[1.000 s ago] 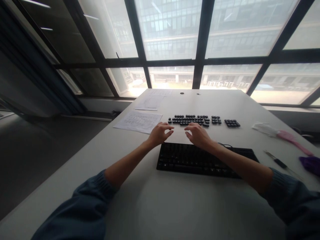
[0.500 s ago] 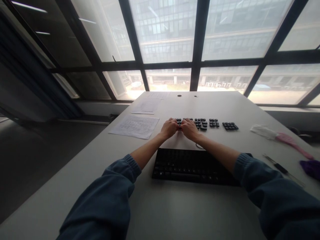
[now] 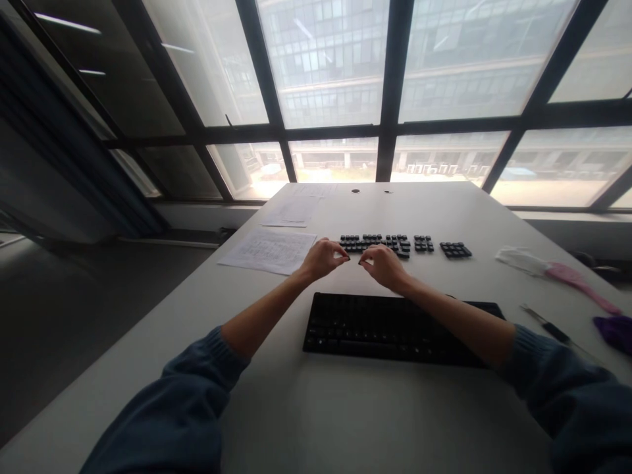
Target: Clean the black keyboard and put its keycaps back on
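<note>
Keyboard key [image 3: 348, 259] pinched in left grip [image 3: 322, 259], second key [image 3: 360, 263] in right grip [image 3: 384, 266]; risk: slipping from fingertip-only hold, or knuckles bumping key rows [image 3: 372, 237].

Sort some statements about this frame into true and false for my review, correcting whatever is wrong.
1. The left hand and right hand are apart, close to the loose keys. True.
2. The keyboard lies on the near side of the loose keys. True.
3. The right hand rests on the keyboard. False: it is beyond the far edge of the keyboard, by the loose keys.
4. The loose keys form one unbroken block. False: they lie in separate groups.
5. A tool lies to the right of the keyboard. True.
6. The left hand grips the tool. False: it pinches a small dark piece.
</note>
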`<action>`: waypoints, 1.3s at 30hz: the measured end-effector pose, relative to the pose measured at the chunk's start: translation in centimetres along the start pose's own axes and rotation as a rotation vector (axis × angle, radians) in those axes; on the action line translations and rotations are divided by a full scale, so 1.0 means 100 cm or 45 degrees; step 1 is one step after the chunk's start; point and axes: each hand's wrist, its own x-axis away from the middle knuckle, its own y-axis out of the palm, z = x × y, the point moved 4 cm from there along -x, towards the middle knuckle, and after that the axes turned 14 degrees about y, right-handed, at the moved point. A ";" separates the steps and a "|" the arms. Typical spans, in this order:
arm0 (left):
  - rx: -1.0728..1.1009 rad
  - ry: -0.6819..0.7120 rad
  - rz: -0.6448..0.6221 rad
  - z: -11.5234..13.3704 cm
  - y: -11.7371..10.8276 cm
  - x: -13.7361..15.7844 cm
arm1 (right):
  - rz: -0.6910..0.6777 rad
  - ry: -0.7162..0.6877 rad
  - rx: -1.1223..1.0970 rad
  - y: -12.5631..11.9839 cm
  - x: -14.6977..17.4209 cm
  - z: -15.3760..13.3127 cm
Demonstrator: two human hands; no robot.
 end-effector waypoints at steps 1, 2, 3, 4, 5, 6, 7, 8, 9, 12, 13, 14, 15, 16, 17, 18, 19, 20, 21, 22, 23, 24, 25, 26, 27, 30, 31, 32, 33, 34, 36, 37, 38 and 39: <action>0.098 -0.014 0.004 0.008 -0.007 0.010 | -0.037 0.028 -0.140 -0.006 0.012 -0.001; 0.194 -0.029 -0.012 0.017 -0.012 0.022 | -0.088 0.047 -0.259 -0.010 0.025 -0.002; 0.281 -0.043 -0.035 0.027 -0.016 0.033 | -0.142 0.053 -0.348 -0.014 0.039 -0.004; 0.361 -0.052 -0.063 0.037 -0.019 0.043 | -0.194 0.053 -0.417 -0.017 0.052 -0.006; 0.432 -0.062 -0.093 0.048 -0.020 0.053 | -0.246 0.051 -0.471 -0.018 0.065 -0.009; 0.493 -0.066 -0.124 0.058 -0.020 0.061 | -0.292 0.050 -0.516 -0.019 0.077 -0.011; 0.541 -0.068 -0.154 0.066 -0.019 0.068 | -0.334 0.053 -0.550 -0.019 0.087 -0.014; 0.571 -0.067 -0.182 0.073 -0.017 0.073 | -0.367 0.059 -0.574 -0.018 0.096 -0.015; 0.586 -0.063 -0.208 0.079 -0.015 0.077 | -0.391 0.066 -0.589 -0.016 0.103 -0.017; 0.550 -0.047 -0.254 0.086 -0.009 0.083 | -0.410 0.077 -0.596 -0.011 0.114 -0.019; 0.535 -0.040 -0.265 0.086 -0.007 0.083 | -0.407 0.076 -0.597 -0.010 0.116 -0.019; 0.522 -0.033 -0.275 0.086 -0.006 0.084 | -0.405 0.073 -0.599 -0.009 0.117 -0.020; 0.512 -0.026 -0.282 0.086 -0.005 0.085 | -0.404 0.068 -0.601 -0.008 0.117 -0.020; 0.506 -0.017 -0.290 0.087 -0.004 0.086 | -0.403 0.062 -0.602 -0.008 0.118 -0.020; 0.501 -0.007 -0.297 0.087 -0.003 0.086 | -0.402 0.054 -0.601 -0.007 0.118 -0.021; 0.493 0.005 -0.300 0.088 -0.002 0.087 | -0.398 0.044 -0.597 -0.007 0.118 -0.022; 0.481 0.020 -0.301 0.089 -0.001 0.087 | -0.391 0.032 -0.591 -0.007 0.119 -0.023; 0.469 0.037 -0.302 0.091 -0.001 0.088 | -0.381 0.016 -0.583 -0.007 0.120 -0.024; 0.455 0.054 -0.299 0.092 0.000 0.088 | -0.366 -0.003 -0.576 -0.008 0.120 -0.025; 0.438 0.070 -0.294 0.093 0.000 0.088 | -0.348 -0.023 -0.568 -0.008 0.121 -0.026; 0.418 0.085 -0.288 0.095 0.001 0.089 | -0.330 -0.045 -0.561 -0.008 0.122 -0.026; 0.399 0.100 -0.285 0.096 0.001 0.089 | -0.311 -0.067 -0.553 -0.009 0.122 -0.027; 0.379 0.114 -0.281 0.097 0.001 0.089 | -0.294 -0.090 -0.545 -0.009 0.123 -0.028; 0.360 0.126 -0.279 0.098 0.001 0.090 | -0.278 -0.109 -0.537 -0.009 0.123 -0.029; 0.345 0.136 -0.280 0.098 0.001 0.090 | -0.267 -0.125 -0.531 -0.009 0.123 -0.029; 0.319 0.150 -0.285 0.100 0.000 0.090 | -0.258 -0.140 -0.533 -0.008 0.123 -0.029; 0.317 0.151 -0.287 0.100 -0.001 0.090 | -0.258 -0.137 -0.539 -0.007 0.123 -0.029; 0.316 0.153 -0.289 0.100 -0.001 0.089 | -0.259 -0.136 -0.545 -0.007 0.123 -0.029; 0.315 0.154 -0.293 0.100 -0.002 0.089 | -0.258 -0.135 -0.548 -0.006 0.123 -0.029; 0.314 0.154 -0.297 0.100 -0.002 0.088 | -0.256 -0.137 -0.548 -0.006 0.124 -0.029; 0.310 0.155 -0.302 0.100 -0.002 0.087 | -0.251 -0.143 -0.538 -0.006 0.125 -0.029; 0.310 0.155 -0.299 0.100 -0.002 0.087 | -0.245 -0.147 -0.531 -0.005 0.125 -0.029; 0.311 0.154 -0.295 0.099 -0.002 0.087 | -0.240 -0.150 -0.524 -0.005 0.125 -0.029; 0.316 0.155 -0.290 0.099 -0.001 0.087 | -0.236 -0.153 -0.519 -0.006 0.125 -0.029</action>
